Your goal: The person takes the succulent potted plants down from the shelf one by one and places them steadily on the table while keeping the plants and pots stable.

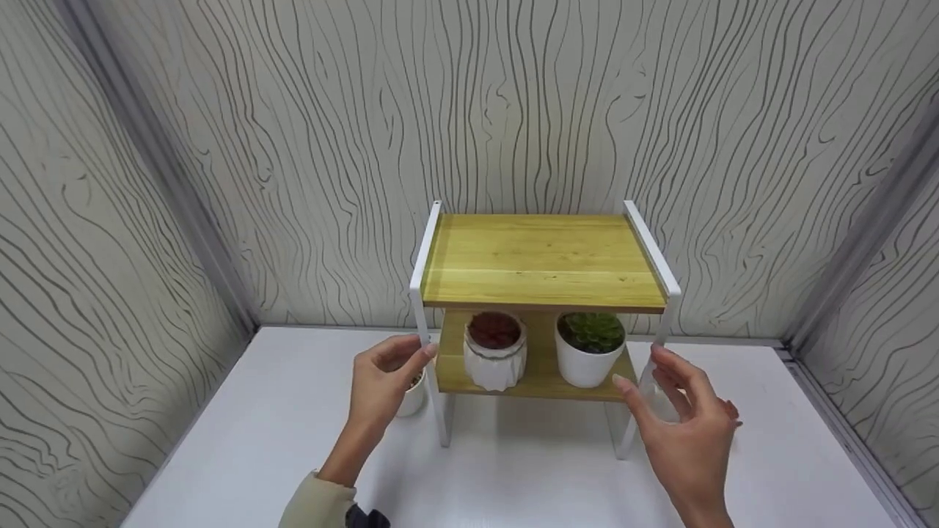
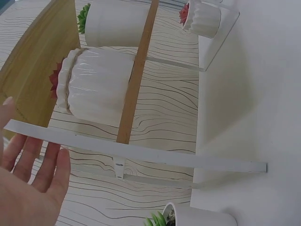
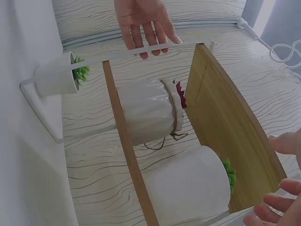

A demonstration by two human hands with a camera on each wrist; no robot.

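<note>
A two-tier shelf (image 1: 543, 257) with wooden boards and white metal side frames stands on the white table. Its lower board carries a ribbed white pot (image 1: 496, 363) with a dark red succulent and a smooth white pot (image 1: 587, 361) with a green one. My left hand (image 1: 375, 389) is at the left front post, thumb and loosely bent fingers on either side; firm contact cannot be told. Around the right front post, my right hand (image 1: 686, 436) spreads its thumb and fingers, with a gap visible in the right wrist view (image 3: 282, 202).
A small white pot (image 1: 412, 400) with a green plant stands left of the shelf. Beyond the right side is another small white pot (image 2: 207, 22) with a red succulent, mostly hidden by my right hand in the head view. Wood-grain-patterned walls (image 1: 330, 147) surround the table.
</note>
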